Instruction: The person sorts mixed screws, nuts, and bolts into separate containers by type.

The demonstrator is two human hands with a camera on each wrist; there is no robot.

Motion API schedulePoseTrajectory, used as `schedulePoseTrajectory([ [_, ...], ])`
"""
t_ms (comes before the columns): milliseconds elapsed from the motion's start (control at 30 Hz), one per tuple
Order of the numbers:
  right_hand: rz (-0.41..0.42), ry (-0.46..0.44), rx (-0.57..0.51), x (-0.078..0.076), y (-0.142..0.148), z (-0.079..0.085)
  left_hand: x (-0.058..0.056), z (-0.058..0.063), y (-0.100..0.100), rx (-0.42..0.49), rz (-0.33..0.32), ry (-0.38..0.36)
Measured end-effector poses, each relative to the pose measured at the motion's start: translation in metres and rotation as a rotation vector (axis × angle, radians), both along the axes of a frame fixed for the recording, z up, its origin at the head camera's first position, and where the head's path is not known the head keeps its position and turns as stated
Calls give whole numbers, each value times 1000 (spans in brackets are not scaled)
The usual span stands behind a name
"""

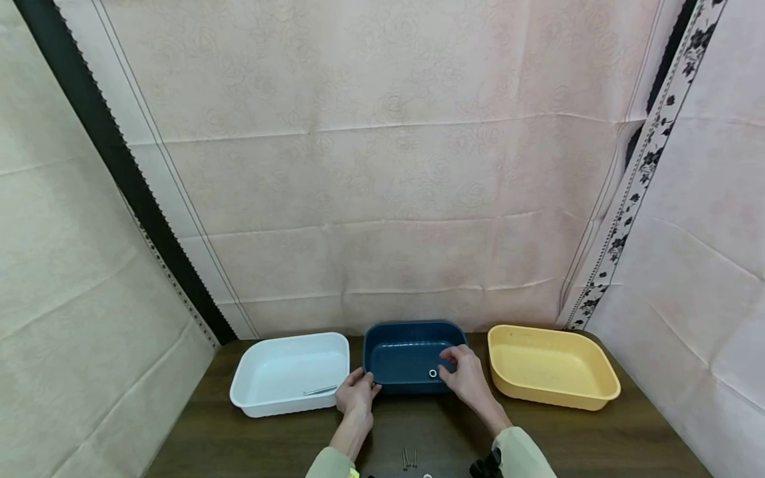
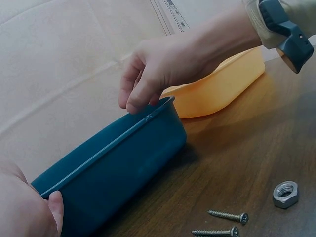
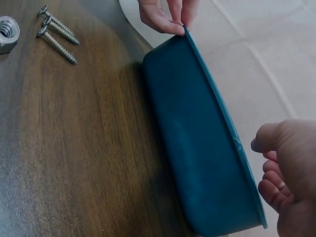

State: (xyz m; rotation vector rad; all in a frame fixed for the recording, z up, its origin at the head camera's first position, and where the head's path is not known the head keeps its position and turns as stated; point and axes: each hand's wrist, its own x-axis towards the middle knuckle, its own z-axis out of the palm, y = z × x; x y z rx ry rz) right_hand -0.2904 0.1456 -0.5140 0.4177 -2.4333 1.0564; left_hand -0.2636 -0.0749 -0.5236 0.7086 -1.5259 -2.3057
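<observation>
At lower centre, the left hand (image 1: 357, 393) pinches a smooth blue tub (image 1: 400, 362); the right hand (image 1: 466, 373), loosely open, hovers near a nut (image 1: 431, 374). Threaded screws (image 1: 405, 459) lie below.

Before me, creased pale cloth (image 1: 388, 199) hangs behind a brown wood-grained table (image 1: 597, 438), with side cloths (image 1: 705, 265) enclosing it; a black band (image 1: 131, 172) runs down the left corner, a floral border (image 1: 649, 156) the right.

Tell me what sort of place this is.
Probably a makeshift work booth: patterned sheets hang around a wood-grain table, with a white tray, blue tray and yellow tray lined up beyond loose screws.
</observation>
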Motion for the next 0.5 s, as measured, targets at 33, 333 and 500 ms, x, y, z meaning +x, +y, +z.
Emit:
schedulePoseTrajectory([
  [33,-5,11,-2,1,0,0,0,0,0,-2,1,-1],
  [333,-18,-5,-47,10,2,2,-1,0,0,0,1,-7],
  [500,-3,24,-101,20,1,2,-1,1,0,-2,-5,-14],
])
